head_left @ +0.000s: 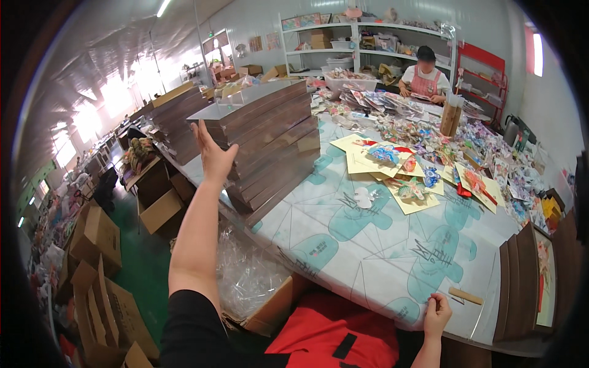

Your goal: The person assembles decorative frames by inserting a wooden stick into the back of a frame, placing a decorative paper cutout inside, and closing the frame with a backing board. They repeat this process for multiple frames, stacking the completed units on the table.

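My left hand (pixel 215 153) reaches up to a tall stack of brown box frames (pixel 270 141) at the left of the table. Its fingers and thumb are spread at the stack's near left corner; they look to be touching it. The topmost frame has a shiny, glass-like face. My right hand (pixel 437 314) rests at the table's front edge with its fingers curled closed; what they hold, if anything, is hidden. Just right of it lies a flat tan strip (pixel 465 295). Cream cards (pixel 392 165) with colourful paper figures lie farther back, near a small white cutout (pixel 364 198).
More brown frames (pixel 521 282) stand at the right edge, one showing a decorated cream panel. A carton of clear plastic wrap (pixel 251 276) sits below the table's left edge. Piles of paper cutouts (pixel 417 135) cover the back, where a co-worker (pixel 424 80) sits. Cartons (pixel 98 239) line the floor.
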A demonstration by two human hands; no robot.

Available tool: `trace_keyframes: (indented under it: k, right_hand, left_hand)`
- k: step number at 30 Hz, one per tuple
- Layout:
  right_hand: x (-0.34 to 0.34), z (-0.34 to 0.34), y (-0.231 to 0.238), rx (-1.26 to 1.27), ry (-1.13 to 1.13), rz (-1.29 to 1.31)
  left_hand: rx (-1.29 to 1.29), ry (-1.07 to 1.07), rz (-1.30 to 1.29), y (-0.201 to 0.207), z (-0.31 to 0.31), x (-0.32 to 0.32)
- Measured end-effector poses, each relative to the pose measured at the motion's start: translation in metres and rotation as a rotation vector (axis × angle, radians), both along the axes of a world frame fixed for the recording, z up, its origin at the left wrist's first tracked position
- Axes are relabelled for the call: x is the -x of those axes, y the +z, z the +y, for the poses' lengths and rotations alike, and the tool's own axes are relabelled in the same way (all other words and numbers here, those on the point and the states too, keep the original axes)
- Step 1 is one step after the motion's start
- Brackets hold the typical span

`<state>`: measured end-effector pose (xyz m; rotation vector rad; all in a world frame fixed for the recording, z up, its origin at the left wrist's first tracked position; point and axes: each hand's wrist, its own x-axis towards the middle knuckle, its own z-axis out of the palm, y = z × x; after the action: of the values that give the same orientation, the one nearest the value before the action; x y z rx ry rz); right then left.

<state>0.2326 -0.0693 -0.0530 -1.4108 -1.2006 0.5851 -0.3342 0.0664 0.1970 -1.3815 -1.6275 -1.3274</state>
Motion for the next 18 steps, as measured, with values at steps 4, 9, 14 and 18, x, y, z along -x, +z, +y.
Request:
trace_keyframes:
  k: [4,9,14,18]
  right_hand:
    - [0.007,-0.002,0.0,-0.075,-0.039,-0.091]
    - [0.011,-0.004,0.011,-0.142,-0.057,-0.188]
    - [0.012,-0.004,0.012,-0.135,-0.041,-0.221]
    - [0.013,-0.002,0.009,-0.157,-0.051,-0.207]
  left_hand:
    - [0.16,0.011,0.039,0.005,0.016,0.007]
    - [0.245,0.109,0.365,0.014,0.029,-0.027]
    - [0.199,0.183,0.453,0.035,0.046,-0.01]
    - [0.189,0.125,0.603,0.045,0.037,-0.03]
